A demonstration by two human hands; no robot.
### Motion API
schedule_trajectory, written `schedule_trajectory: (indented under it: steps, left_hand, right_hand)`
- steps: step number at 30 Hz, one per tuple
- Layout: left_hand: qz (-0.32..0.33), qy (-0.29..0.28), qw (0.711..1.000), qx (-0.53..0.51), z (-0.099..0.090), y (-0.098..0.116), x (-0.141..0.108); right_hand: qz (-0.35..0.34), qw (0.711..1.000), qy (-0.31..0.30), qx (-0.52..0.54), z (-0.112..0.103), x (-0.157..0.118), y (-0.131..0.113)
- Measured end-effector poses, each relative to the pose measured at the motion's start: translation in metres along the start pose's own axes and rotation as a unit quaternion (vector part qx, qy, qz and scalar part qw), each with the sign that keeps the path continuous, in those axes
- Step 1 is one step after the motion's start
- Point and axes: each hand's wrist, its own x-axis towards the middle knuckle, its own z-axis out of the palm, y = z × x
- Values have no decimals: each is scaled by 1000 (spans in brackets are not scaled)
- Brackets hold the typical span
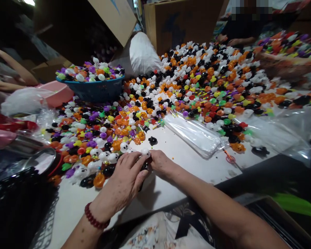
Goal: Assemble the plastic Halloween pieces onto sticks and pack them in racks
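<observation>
Covering much of the table (pixel 171 185), a heap of multicolored plastic figures (pixel 168 90) is spread around clear bags (pixel 194 135); left of the bags, the left hand (pixel 126 176) and right hand (pixel 161 163) are closed on a white figure (pixel 145 152).

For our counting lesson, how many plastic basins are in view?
2: a blue basin, heaped with small pieces, and a pink basin to its left. Others may be hidden.
</observation>
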Motion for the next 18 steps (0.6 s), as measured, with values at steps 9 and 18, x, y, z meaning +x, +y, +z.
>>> schedule_trajectory:
  steps: [9,18]
  left_hand:
    - [17,-7,1000,-4,-4,0,11]
    - [-236,343,900,-130,-2,16,-87]
  right_hand:
    - [-31,999,1,-36,13,-2,15]
    - [11,997,45,-62,21,-14,9]
